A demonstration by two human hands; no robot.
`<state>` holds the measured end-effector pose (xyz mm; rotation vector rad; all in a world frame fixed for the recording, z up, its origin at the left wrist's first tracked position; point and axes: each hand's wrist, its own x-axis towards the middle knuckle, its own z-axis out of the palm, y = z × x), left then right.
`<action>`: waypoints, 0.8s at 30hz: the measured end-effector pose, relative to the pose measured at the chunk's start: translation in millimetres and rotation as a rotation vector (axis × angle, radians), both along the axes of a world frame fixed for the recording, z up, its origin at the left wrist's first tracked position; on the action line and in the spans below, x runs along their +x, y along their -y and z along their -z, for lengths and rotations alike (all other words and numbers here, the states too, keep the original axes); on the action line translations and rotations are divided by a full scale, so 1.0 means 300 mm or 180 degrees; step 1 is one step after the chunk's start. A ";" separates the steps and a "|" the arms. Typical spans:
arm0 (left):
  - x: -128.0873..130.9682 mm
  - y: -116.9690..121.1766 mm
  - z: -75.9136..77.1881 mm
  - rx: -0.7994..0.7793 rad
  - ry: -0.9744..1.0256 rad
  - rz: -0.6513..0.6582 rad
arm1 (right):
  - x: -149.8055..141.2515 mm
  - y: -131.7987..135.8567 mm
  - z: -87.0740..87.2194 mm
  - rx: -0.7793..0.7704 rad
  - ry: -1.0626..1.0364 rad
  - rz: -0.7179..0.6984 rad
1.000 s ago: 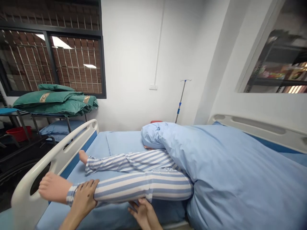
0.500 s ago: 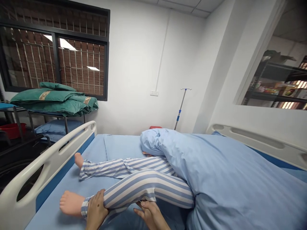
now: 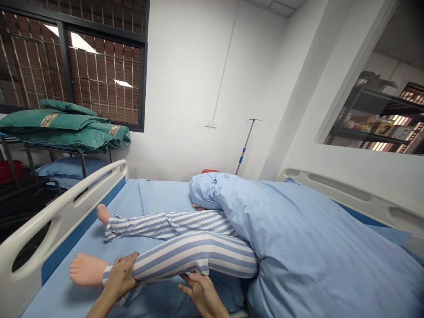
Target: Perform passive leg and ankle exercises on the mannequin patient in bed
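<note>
Head view: hands, left gripping striped leg, right loosely open beneath, over blue bed near white wall.

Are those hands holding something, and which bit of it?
The nearer striped leg: the left hand is wrapped around it just above the ankle. The right hand is under the knee, without a clear grip.

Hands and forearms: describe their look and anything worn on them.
The left hand and right hand are bare, and so are the visible forearms: no glove, ring, watch or sleeve shows. The left has a small spot on its back.
</note>
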<state>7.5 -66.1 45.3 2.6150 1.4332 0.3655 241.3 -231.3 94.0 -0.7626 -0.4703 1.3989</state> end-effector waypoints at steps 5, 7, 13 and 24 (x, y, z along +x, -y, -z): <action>-0.081 -0.010 -0.083 0.0358 -0.0159 0.0062 | -0.055 -0.011 0.039 -0.0097 -0.0365 0.0023; -0.117 -0.017 -0.137 0.0482 -0.0247 0.0116 | -0.081 -0.026 0.057 -0.0111 -0.0525 0.0031; -0.189 -0.029 -0.284 0.0925 -0.0625 0.0231 | -0.161 -0.086 0.148 -0.0223 -0.1085 0.0073; -0.220 0.000 -0.229 0.1113 -0.0703 0.0244 | -0.182 -0.072 0.180 -0.0072 -0.1272 -0.0044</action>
